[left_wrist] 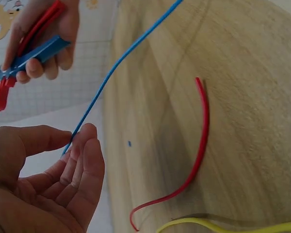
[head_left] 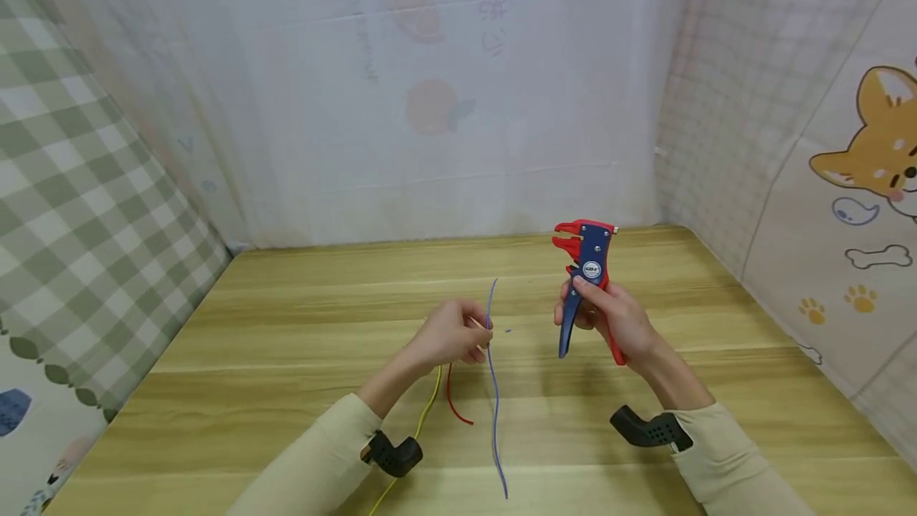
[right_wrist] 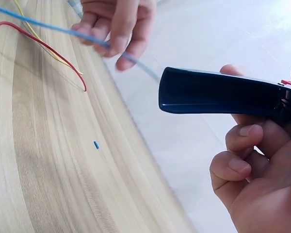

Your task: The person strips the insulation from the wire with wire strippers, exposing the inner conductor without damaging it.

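Between thumb and fingertips my left hand [head_left: 451, 333] pinches a blue wire [head_left: 496, 412], which hangs from the hand toward the front and sticks up a little past the fingers. My right hand [head_left: 616, 317] holds a wire stripper [head_left: 593, 249] with a blue body and red jaws, its head pointing up and away. The left wrist view shows the blue wire [left_wrist: 111, 73] running from the pinch to the top edge. A short blue scrap [right_wrist: 96, 144] lies on the table between the hands. The wire and the stripper are apart.
A red wire [left_wrist: 203, 131] and a yellow wire [head_left: 427, 404] lie on the wooden table [head_left: 286, 388] beneath and beside my left hand. Cloth curtains [head_left: 322, 142] hang behind the table and at both sides.
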Demonstrator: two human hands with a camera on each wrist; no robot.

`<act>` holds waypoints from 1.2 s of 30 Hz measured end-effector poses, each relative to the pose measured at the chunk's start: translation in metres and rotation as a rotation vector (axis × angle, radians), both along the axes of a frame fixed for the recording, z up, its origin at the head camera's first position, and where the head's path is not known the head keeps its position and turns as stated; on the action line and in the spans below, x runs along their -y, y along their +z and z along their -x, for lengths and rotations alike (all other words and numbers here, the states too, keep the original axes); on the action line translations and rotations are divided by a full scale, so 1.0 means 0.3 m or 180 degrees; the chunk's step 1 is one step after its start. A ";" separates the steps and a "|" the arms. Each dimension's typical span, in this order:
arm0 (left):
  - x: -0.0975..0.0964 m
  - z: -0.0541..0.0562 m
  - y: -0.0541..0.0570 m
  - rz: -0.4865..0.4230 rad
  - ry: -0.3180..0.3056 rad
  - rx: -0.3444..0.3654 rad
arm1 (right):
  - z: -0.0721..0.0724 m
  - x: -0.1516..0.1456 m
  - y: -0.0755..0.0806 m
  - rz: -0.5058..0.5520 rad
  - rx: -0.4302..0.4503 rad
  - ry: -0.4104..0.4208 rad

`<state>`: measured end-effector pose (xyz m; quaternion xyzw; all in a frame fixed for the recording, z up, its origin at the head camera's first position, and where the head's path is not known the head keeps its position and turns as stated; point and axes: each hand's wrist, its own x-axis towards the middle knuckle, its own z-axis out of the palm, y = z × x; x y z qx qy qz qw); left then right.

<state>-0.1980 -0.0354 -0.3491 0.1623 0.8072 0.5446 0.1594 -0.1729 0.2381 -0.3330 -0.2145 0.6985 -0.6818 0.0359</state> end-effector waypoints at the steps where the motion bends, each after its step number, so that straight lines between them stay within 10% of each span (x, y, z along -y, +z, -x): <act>1: -0.008 0.006 -0.011 0.0045 -0.0021 0.0051 | 0.000 -0.001 -0.002 -0.0036 0.0010 -0.0037; 14: -0.057 0.034 -0.076 0.0422 -0.0180 0.0587 | 0.001 0.017 -0.011 -0.0494 0.0254 -0.0300; 26: -0.068 0.028 -0.073 0.0599 -0.0046 0.0564 | 0.003 0.020 -0.035 -0.0514 0.0319 -0.0375; 31: -0.016 0.049 -0.010 0.0841 -0.0021 0.0182 | 0.005 0.019 -0.032 -0.0564 0.0333 -0.0382; 36: 0.058 0.069 0.039 0.1683 0.0095 -0.0468 | 0.011 0.018 -0.024 -0.0720 0.0295 -0.0412</act>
